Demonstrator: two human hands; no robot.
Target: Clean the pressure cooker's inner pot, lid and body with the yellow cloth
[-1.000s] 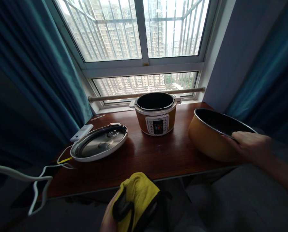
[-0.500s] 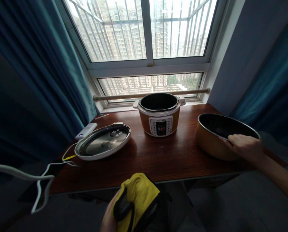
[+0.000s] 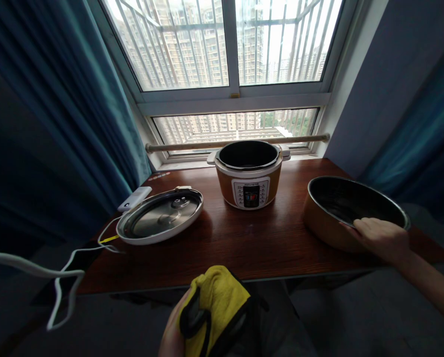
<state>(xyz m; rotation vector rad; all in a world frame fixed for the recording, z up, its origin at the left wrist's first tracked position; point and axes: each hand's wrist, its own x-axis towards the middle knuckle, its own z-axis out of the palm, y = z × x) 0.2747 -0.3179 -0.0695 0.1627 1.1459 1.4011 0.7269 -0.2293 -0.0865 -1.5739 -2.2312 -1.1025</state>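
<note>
At the right end of the table, my right hand (image 3: pixel 383 238) grips the near rim of a large inner pot (image 3: pixel 331 225), gold outside and dark inside. The pot tilts slightly toward me. Low in front of the table's edge, my left hand (image 3: pixel 172 325) is closed round a bunched yellow cloth (image 3: pixel 222 297) with black trim; most of its fingers are hidden by the cloth. A gold and white electric cooker (image 3: pixel 227 186) with a control panel stands at the back middle, its lid off.
The cooker's round lid (image 3: pixel 162 218) lies underside up on the left of the wooden table (image 3: pixel 222 248). Beside it are a white device (image 3: pixel 135 198) and a white cable (image 3: pixel 58 292) hanging off the edge. A window (image 3: pixel 192 44) and blue curtains (image 3: pixel 69 109) border the table.
The view has shifted slightly. The large pot tips a little more toward me, with my right hand still on its rim. My left hand keeps hold of the cloth.
</note>
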